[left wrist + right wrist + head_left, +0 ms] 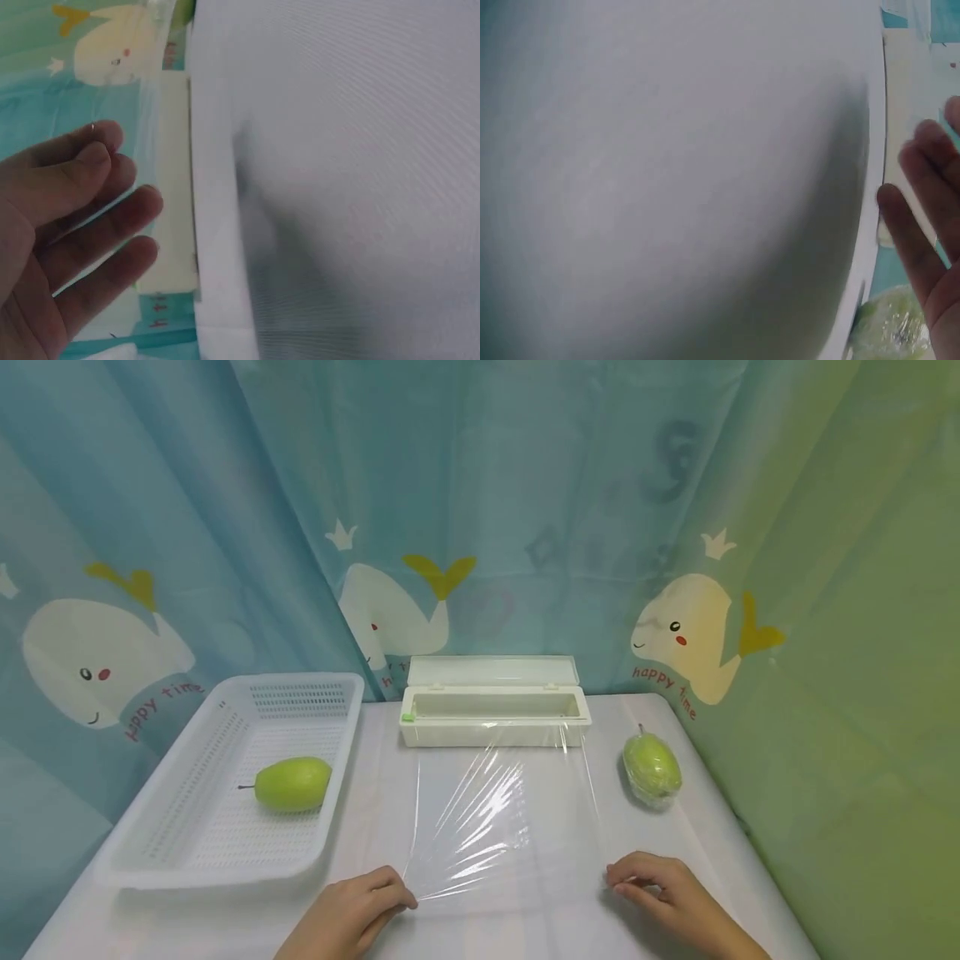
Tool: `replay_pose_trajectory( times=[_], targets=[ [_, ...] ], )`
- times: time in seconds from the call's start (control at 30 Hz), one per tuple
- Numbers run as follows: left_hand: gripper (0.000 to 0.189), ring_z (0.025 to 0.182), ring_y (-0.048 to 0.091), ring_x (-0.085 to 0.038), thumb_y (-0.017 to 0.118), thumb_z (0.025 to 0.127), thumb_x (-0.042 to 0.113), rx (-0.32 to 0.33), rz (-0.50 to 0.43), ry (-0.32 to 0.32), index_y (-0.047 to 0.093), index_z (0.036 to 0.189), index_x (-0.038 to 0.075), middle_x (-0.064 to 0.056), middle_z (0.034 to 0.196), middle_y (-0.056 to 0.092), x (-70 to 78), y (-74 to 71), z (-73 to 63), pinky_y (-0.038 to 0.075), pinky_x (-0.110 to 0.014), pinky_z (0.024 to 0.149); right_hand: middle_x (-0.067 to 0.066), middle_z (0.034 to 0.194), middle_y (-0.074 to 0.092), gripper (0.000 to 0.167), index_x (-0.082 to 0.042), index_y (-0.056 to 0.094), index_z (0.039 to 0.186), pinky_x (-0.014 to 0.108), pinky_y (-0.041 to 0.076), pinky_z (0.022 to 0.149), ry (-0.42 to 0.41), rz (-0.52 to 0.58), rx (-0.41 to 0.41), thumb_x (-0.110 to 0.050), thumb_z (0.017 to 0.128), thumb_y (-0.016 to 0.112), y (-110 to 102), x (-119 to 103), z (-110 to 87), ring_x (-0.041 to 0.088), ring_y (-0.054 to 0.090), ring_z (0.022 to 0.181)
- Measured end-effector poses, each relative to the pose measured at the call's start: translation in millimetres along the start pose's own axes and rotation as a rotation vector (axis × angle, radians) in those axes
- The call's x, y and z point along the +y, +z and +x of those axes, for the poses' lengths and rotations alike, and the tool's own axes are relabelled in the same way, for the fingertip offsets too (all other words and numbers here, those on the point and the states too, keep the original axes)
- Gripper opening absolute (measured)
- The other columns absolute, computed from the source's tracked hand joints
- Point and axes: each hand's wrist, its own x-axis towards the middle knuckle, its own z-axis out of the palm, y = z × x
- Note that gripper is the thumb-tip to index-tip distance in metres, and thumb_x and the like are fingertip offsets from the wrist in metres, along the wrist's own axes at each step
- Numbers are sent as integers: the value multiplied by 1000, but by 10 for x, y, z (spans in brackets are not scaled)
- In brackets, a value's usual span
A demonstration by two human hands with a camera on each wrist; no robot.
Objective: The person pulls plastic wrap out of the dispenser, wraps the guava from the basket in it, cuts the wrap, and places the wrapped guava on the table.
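Note:
A clear sheet of cling film (480, 835) stretches from a white dispenser box (495, 732) toward me. My left hand (358, 910) pinches its near left corner between thumb and index finger. In the left wrist view, that hand's (82, 202) other fingers are spread apart. My right hand (667, 889) pinches the film's near right corner with thumb and forefinger. The right wrist view catches only several fingers of the right hand (934, 195); its thumb lies outside the frame. The dispenser's lid (492, 671) stands raised at the back.
To the left, a white perforated basket (172, 878) holds a green pear (294, 783). A film-wrapped green pear (651, 766) lies right of the dispenser. Whale-print curtains (510, 510) hang behind and beside the white-covered table (367, 810).

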Motion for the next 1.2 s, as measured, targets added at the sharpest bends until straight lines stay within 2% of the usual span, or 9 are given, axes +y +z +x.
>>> replay_pose_trajectory(
  times=[0.1,0.17,0.37,0.47,0.53,0.7,0.87,1.07,1.2],
  targets=[
    [19,74,54,8,79,81,8,-69,-10,-53,73,91,24,21,87,58,-20,18,-6,46,-9,67,4,98,74,30,-14,71,101,12,53,80,18,9,-26,9,82,72,17,1,3,10,70,95],
    [18,73,54,8,79,82,10,-90,-2,-67,73,90,24,21,86,58,-31,29,-10,46,-10,67,2,98,75,28,-15,71,101,12,52,80,34,-20,-37,6,83,73,29,-5,9,9,71,93],
    [14,74,54,7,78,83,14,-114,1,-50,73,91,25,20,85,60,-65,77,-4,47,-13,67,-7,96,75,19,-17,72,102,9,49,77,99,-167,-72,-7,86,75,53,-46,36,0,67,84],
    [11,75,55,6,76,85,16,-167,-11,-71,72,92,23,19,86,61,-80,95,0,48,-17,66,-12,94,73,17,-18,73,101,9,48,78,95,-229,-79,-12,86,77,73,-69,71,-2,66,82],
    [8,77,54,4,75,86,18,-178,10,-70,71,88,24,20,86,60,-87,112,-2,48,-19,65,-16,93,71,16,-20,73,99,10,47,78,76,-282,-80,-16,85,78,93,-78,120,-3,64,83],
    [13,79,48,3,74,87,21,-150,40,-68,66,79,27,20,91,53,-92,154,0,44,-17,62,-25,89,64,11,-28,71,92,20,48,73,61,-401,-129,-23,85,79,133,-69,296,-1,59,83],
    [12,81,44,3,73,89,22,-165,7,-105,67,80,27,19,97,49,-89,172,31,42,-17,62,-23,83,54,9,-31,71,82,23,46,65,140,-449,-195,-28,84,78,150,-40,411,-3,49,78],
    [12,81,44,-1,77,84,23,-94,83,-58,67,81,29,18,91,49,-107,178,75,42,-17,65,-17,86,48,9,-31,72,81,22,41,64,184,-472,-167,-30,82,81,157,-32,438,-3,40,79],
    [9,84,47,-3,78,82,24,-79,105,-72,69,84,27,18,90,50,-127,118,121,45,-21,70,-18,88,53,10,-31,72,84,24,42,67,164,-485,-140,-29,81,81,154,-28,486,0,43,81]
  ],
)
